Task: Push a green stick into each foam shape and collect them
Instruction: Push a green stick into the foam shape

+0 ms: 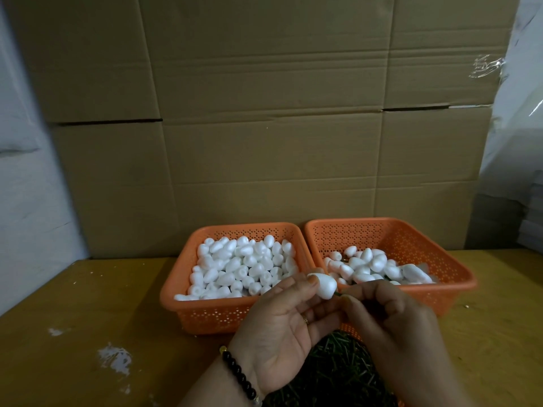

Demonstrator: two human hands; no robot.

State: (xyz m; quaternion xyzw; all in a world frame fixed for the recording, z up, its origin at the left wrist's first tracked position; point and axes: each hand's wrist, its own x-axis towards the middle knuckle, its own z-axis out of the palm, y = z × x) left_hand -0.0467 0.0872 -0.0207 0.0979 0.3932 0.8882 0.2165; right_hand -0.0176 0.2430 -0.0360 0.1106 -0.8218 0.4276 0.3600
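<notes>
The foam shape (323, 284) sits in front of the two orange baskets (458, 277), pinched by the left hand (282, 324), narrow end pointing right. The green stick (338, 294) enters from there, gripped by the right hand's (390, 315) fingers, so I'd guess the push goes leftward.

Left hand (282, 315) was held palm-up, fingers curled, foam shape (324, 286) pinched at fingertips. Right hand (393, 315) was held just right of foam shape, back up, fingers curled, green stick (338, 294) pinched. Beaded bracelet (239, 374) was worn on left wrist.
</notes>
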